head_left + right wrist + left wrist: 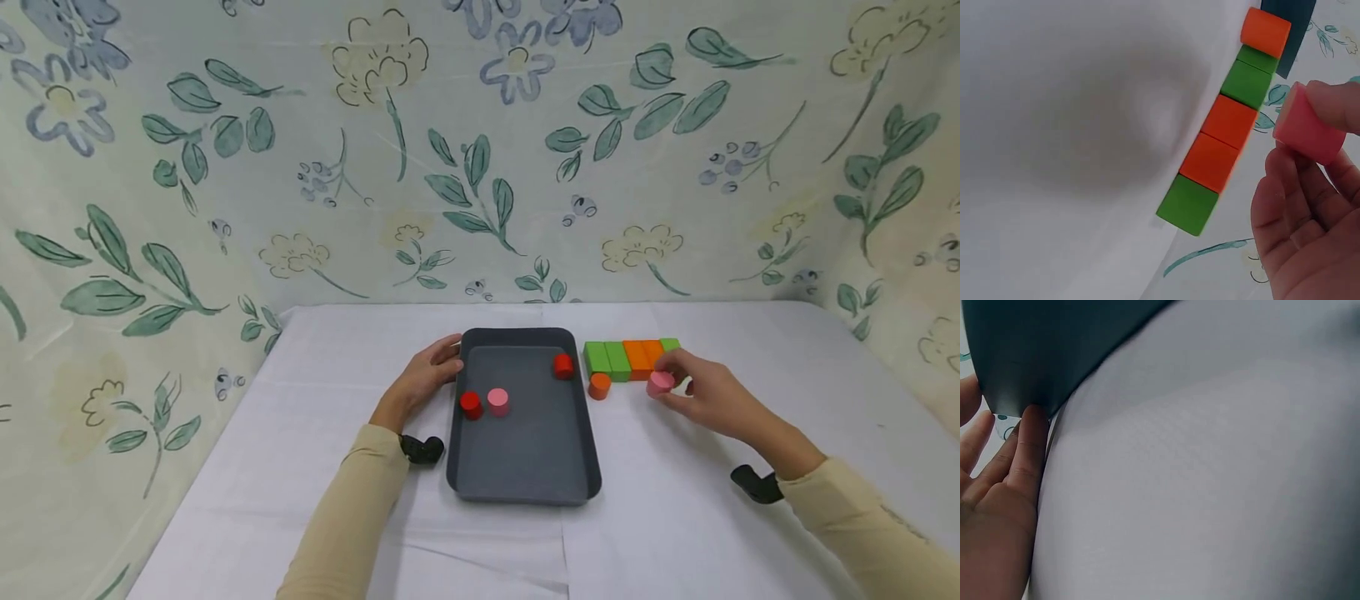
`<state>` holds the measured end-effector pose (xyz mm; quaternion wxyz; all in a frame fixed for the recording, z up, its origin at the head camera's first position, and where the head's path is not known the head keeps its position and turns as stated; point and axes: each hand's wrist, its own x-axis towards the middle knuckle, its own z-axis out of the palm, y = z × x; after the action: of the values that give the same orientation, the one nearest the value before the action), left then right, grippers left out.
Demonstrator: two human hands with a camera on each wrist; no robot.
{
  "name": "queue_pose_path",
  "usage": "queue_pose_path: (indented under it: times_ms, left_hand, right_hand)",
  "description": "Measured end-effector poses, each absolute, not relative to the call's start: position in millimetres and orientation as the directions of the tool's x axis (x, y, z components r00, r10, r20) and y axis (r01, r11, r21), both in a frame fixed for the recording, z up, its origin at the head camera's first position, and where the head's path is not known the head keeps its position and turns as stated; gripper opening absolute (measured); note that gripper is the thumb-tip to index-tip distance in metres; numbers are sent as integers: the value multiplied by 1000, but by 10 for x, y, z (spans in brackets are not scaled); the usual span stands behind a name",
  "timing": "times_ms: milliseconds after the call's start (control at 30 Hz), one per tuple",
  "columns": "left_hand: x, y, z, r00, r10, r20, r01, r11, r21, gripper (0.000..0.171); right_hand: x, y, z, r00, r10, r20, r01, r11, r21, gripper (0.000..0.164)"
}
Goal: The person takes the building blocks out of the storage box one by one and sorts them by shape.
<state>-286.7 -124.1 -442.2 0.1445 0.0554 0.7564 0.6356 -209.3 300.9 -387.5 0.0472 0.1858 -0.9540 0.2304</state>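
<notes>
My right hand (708, 396) pinches a pink cylinder block (1310, 128) between thumb and fingers, just in front of a row of green and orange blocks. That row shows a green block (1188, 204) at one end and an orange block (1210, 161) beside it. An orange cylinder (599, 386) stands in front of the row's left part. My left hand (423, 379) touches the left rim of a dark grey tray (525, 467), fingers at its upper left side. Inside the tray are a pink cylinder (498, 402), a red cylinder (471, 405) close beside it, and another red cylinder (563, 366) near the right wall.
White cloth covers the table (315, 508). Behind it hangs a floral curtain (480, 150). The block row stands just right of the tray's upper right corner. Black wrist cameras (756, 484) sit on both wrists.
</notes>
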Motion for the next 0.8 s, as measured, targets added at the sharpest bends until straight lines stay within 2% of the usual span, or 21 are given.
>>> queue_pose_path:
  times_ms: [267,800]
  left_hand:
    - [-2861,-1229,-4408,-951,259,-166,-120,185,975,60]
    - [-2855,-1235,-4404,-952,259,-160,-117,172,978,60]
  right_hand:
    - [-2201,2865,-4029,-923,-361,130,-380,816,-435,25]
    - [-2290,2686,-4063,-931,-347,117,-365,850,-379,19]
